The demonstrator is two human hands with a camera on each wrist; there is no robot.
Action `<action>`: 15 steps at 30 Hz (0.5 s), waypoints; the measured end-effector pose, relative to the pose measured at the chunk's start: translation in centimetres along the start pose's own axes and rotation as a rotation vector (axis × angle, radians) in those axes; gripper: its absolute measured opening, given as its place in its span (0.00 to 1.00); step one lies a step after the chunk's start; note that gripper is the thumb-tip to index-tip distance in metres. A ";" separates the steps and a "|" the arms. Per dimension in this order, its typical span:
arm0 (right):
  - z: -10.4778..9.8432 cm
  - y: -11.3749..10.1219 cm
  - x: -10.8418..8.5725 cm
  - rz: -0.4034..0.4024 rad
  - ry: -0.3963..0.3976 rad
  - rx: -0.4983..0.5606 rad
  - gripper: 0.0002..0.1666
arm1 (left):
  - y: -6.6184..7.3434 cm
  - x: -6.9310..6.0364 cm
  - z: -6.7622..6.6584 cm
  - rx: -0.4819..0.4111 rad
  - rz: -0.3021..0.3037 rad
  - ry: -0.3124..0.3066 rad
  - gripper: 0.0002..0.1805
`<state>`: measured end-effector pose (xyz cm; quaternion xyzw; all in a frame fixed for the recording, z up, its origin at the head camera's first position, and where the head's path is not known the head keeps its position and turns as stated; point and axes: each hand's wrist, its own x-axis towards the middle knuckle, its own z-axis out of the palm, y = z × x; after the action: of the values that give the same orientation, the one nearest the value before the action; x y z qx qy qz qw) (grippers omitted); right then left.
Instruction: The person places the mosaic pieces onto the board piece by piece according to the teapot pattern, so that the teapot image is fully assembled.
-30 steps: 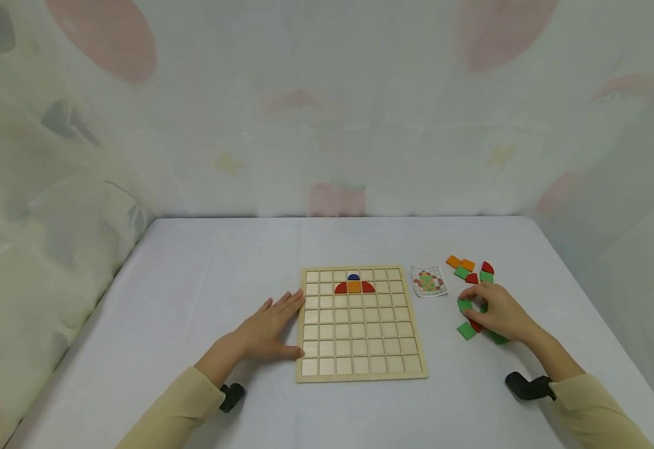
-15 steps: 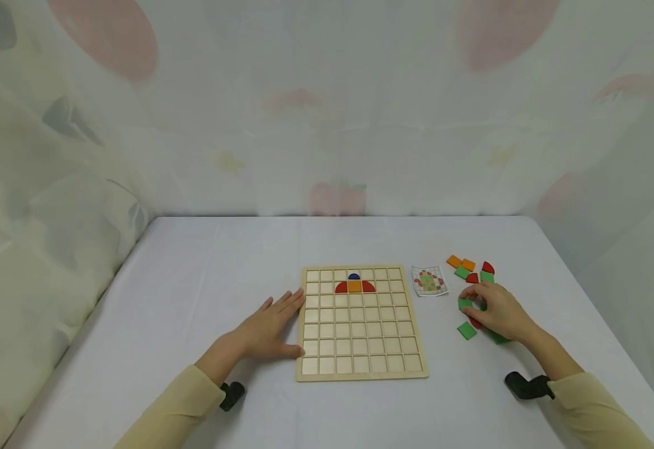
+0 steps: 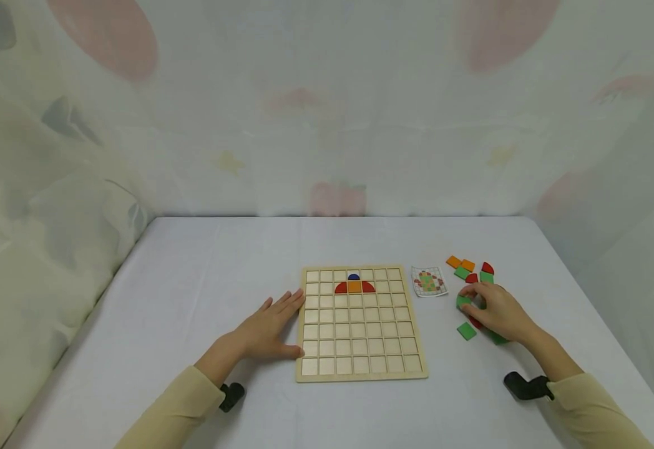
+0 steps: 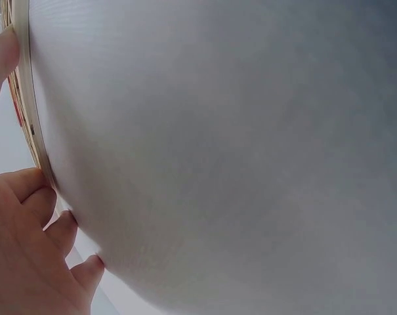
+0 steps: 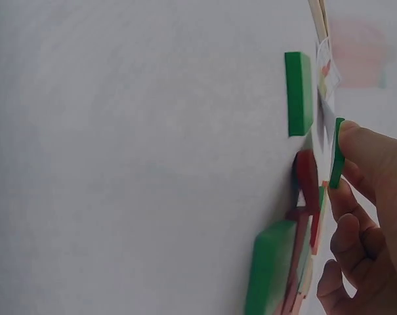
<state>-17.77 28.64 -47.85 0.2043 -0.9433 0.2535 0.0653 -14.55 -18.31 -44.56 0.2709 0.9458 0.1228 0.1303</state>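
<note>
My left hand rests at the left edge of a pale wooden grid board, thumb and fingertips touching the rim. Near the board's top, a blue half-round piece sits above an orange square, with a red quarter-round piece and another red piece on either side. At the right, my right hand pinches a green tile between thumb and finger; in the right wrist view it looks raised off the table. A loose green square lies just below that hand.
A small printed pattern card lies right of the board. Beyond it are orange tiles, a green tile and red quarter-rounds. My right hand partly covers more red and green pieces. A patterned curtain hangs behind the table.
The pinched green tile has shifted and turned very slightly in my right fingers. My left hand and the board stay as they were.
</note>
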 end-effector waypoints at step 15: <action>0.0 -3.0 2.0 -0.049 0.001 0.024 0.15 | -0.1 0.1 0.1 0.000 -0.003 0.003 0.56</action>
<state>-18.36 25.58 -46.06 0.2282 -0.9347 0.2634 0.0696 -14.59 -18.30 -44.72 0.2696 0.9463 0.1229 0.1292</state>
